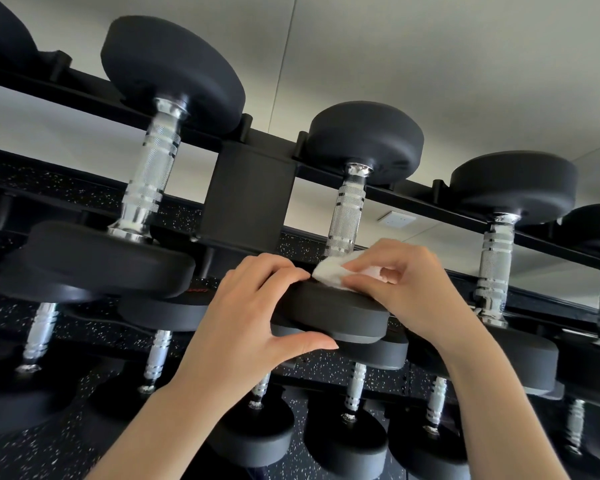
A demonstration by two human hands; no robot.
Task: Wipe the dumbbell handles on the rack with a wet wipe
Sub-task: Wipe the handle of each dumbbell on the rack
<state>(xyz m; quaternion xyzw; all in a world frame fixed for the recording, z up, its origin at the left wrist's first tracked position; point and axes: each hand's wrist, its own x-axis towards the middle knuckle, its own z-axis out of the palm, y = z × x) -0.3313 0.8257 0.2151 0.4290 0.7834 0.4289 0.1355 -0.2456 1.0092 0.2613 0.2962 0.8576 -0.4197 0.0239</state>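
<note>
We have the white, crumpled wet wipe (329,271) at the near end of the knurled chrome handle (345,216) of the middle black round-headed dumbbell (329,313) on the top rail of the black steel rack (253,199). Our right hand (406,289) pinches the wipe, its grip clamped on the soft wad and pressing it against the metal just above the near weight head. Our left hand (246,317) steadies that head, thumb under its rim and fingers curled over the top edge.

The wipe looks limp and damp, so we judge it is best bunched and wrapped around the bar. The dumbbell is likely heavy and stiff; it should stay cradled, braced by its rubbery head. Neighbouring dumbbells sit to the left and right, with more on the lower tier over the speckled black floor (84,344).
</note>
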